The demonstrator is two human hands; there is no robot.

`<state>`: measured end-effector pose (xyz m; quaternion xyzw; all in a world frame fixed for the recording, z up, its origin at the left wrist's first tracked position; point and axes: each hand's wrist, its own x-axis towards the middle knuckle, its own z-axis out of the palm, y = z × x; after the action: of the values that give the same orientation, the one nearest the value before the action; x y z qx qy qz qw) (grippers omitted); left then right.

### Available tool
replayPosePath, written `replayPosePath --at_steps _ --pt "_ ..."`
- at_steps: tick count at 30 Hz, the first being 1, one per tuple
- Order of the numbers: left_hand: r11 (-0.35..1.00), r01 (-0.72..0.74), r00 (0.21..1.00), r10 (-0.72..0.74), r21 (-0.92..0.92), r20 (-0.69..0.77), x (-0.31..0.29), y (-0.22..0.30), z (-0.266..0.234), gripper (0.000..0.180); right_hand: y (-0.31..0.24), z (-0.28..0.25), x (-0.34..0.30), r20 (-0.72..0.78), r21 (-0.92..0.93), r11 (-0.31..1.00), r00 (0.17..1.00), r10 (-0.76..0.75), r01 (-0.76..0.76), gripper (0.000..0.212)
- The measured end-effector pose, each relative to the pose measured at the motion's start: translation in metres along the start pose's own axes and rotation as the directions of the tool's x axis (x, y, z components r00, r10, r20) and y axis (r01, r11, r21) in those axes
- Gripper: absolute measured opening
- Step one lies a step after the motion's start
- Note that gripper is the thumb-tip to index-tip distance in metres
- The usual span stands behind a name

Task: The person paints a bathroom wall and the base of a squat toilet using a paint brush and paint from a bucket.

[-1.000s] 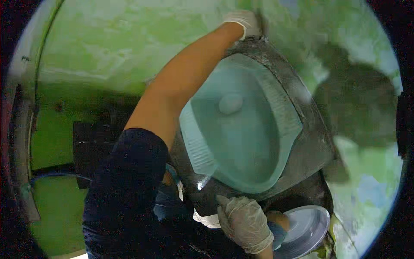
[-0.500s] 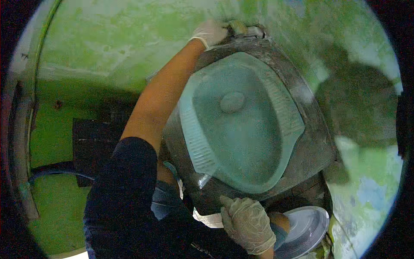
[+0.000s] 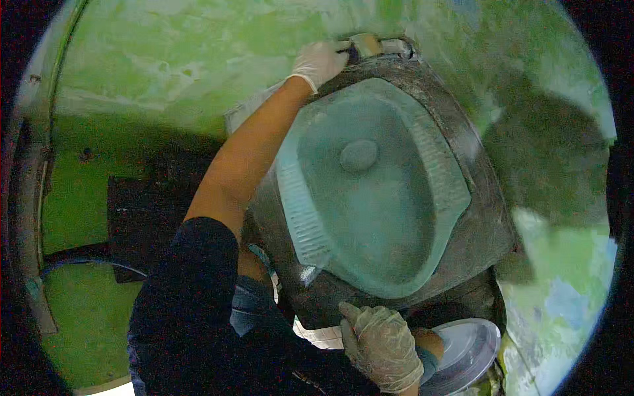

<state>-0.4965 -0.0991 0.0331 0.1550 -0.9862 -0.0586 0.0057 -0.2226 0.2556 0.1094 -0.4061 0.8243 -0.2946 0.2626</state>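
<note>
A light blue-green squat toilet pan point(image 3: 370, 218) with ribbed footrests is set in a dark slab point(image 3: 456, 251). Beyond its far end, my gloved left hand point(image 3: 319, 63) is closed around the dark end of what looks like a small brush with a tan head point(image 3: 367, 46). The head sits on the slab's far edge, beside a short grey pipe-like piece point(image 3: 396, 47). My gloved right hand point(image 3: 383, 343) is low in view by the pan's near end, apart from it. Its fingers are curled together, and their undersides are hidden.
Mottled green walls point(image 3: 198, 59) rise beyond the slab and at right. A clear round basin point(image 3: 465, 353) stands at lower right, beside my leg. At left are a dark panel point(image 3: 135, 218) and a thin blue hose point(image 3: 92, 262). A shadow falls on the right wall.
My left hand has moved slightly down and back with the brush, and more of the tan head shows. My right hand is almost where it was.
</note>
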Motion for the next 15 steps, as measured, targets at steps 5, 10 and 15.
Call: replayPosePath --at_steps 5,10,15 --pt "1.000 0.015 0.999 -0.014 -0.024 0.032 0.025 -0.016 0.031 0.038 -0.010 -0.005 0.003 0.056 -0.074 0.997 0.998 0.025 -0.020 0.027" --pt "0.996 -0.054 0.998 0.055 -0.070 0.015 0.039 -0.011 0.014 0.043 -0.011 -0.003 0.002 0.019 -0.024 1.000 1.000 0.015 -0.014 0.028" --pt "0.974 -0.224 0.974 0.223 0.031 0.037 0.045 0.090 0.007 0.038 -0.008 -0.002 -0.001 -0.004 0.053 0.998 1.000 0.028 -0.027 0.026"
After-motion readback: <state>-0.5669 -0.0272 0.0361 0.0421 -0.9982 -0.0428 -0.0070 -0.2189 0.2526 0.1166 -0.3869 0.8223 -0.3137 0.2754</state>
